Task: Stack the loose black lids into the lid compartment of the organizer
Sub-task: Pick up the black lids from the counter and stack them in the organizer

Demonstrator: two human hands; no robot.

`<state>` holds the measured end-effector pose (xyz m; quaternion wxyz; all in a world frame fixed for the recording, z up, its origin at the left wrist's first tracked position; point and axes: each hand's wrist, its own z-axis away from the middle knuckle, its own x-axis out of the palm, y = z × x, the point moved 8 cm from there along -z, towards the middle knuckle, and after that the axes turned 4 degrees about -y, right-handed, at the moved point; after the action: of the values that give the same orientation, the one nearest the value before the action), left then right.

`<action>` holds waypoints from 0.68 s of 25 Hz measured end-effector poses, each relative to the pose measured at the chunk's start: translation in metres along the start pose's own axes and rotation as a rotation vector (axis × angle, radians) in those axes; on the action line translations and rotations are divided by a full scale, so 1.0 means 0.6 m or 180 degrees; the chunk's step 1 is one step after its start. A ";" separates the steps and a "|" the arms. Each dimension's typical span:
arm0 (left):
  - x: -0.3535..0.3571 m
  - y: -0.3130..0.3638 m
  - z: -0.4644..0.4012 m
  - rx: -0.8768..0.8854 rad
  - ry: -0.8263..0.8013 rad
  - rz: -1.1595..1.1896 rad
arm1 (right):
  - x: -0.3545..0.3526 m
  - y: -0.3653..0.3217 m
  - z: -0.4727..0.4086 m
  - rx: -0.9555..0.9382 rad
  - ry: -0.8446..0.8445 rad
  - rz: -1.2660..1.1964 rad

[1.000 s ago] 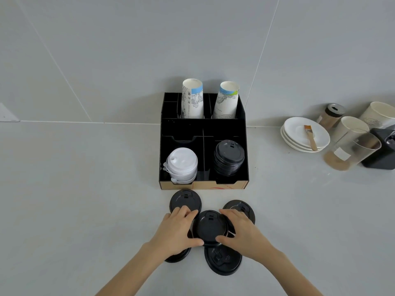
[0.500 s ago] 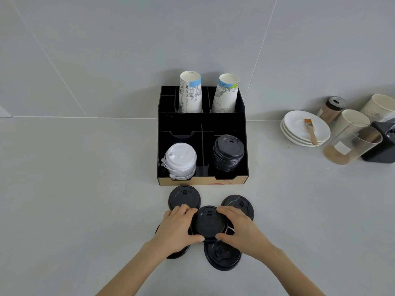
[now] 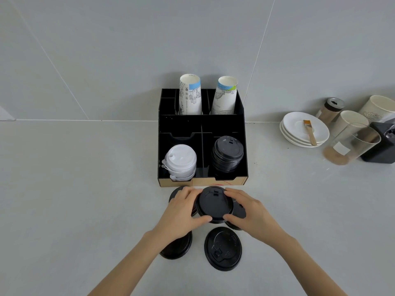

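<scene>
Just below the frame's centre, the left hand and right hand share a grip on one black lid, fingers curled on opposite rims (four more loose lids lie around it on the tabletop), just below the organizer, whose lower-right compartment holds the black lid stack.

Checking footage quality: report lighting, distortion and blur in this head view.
Head view: soft, even light with faint shadows; wide-angle bend curves the wall seams; glare on the black lid held between left hand and right hand; organizer sharp.
</scene>
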<state>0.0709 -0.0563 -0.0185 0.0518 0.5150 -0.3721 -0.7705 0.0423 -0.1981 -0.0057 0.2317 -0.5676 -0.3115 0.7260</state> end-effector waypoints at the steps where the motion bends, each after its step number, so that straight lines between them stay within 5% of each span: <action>1: -0.008 0.007 -0.003 0.0052 0.0063 0.0054 | -0.008 -0.004 -0.002 -0.0032 0.0055 -0.0033; 17: -0.086 0.054 -0.112 0.0125 0.0427 0.0286 | -0.129 -0.016 -0.084 -0.0079 0.0428 0.0231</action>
<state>0.1410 -0.0903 0.0279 0.1011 0.5492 -0.4055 -0.7237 0.1104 -0.2352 0.0458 0.2186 -0.6289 -0.2835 0.6902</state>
